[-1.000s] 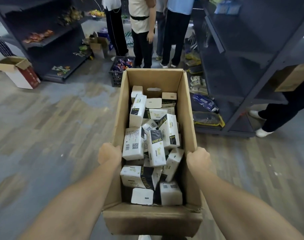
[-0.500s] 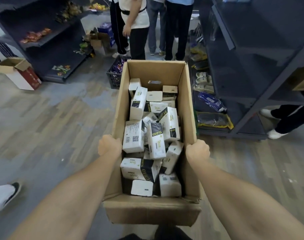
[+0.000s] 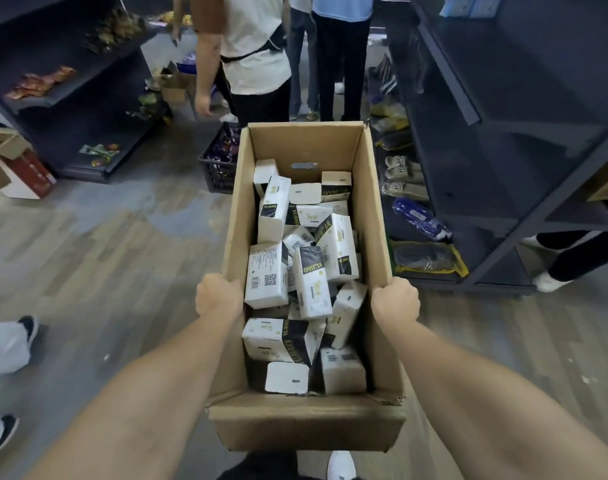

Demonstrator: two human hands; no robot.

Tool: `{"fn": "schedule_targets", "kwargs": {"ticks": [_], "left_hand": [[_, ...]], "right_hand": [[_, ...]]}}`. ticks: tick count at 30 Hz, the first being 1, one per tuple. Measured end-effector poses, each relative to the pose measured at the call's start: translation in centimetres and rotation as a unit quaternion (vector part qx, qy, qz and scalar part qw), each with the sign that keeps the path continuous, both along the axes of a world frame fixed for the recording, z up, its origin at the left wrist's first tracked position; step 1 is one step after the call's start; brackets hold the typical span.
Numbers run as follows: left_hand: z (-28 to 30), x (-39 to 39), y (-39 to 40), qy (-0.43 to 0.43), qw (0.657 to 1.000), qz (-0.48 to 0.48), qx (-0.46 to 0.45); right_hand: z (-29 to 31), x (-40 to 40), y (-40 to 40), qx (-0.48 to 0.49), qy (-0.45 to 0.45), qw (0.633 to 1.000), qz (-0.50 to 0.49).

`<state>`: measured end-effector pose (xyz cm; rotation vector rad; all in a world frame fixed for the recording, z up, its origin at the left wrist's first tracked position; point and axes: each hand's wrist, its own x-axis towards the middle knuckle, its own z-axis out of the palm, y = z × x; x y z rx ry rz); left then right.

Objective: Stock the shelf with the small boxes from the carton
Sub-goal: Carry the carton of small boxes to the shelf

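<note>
Between my hands, left (image 3: 218, 294) and right (image 3: 395, 301) curled over its side walls, I'd keep the carton (image 3: 307, 422) level toward the shelf (image 3: 444, 84).

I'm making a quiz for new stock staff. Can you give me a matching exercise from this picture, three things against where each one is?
Things:
1. small boxes
2. sandals
3. black crate

Places:
A. on the floor beyond the carton
B. loose inside the carton
C. on the right shelf unit's low shelf

Pairs: 1-B, 2-C, 3-A
</note>
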<state>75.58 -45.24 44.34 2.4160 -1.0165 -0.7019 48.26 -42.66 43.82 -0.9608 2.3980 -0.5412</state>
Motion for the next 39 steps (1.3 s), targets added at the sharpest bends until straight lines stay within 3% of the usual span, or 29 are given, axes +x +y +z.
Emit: {"fn": "schedule_targets", "kwargs": {"ticks": [16, 39], "left_hand": [[0.1, 5.9, -13.5, 0.01, 0.999, -0.048, 0.0], [-1.8, -0.1, -31.2, 0.001, 0.999, -0.035, 0.009]], "right_hand": [[0.4, 6.2, -10.6, 0.008, 0.009, 0.999, -0.052], [-1.4, -0.4, -29.6, 0.021, -0.001, 1.0, -0.02]]}}
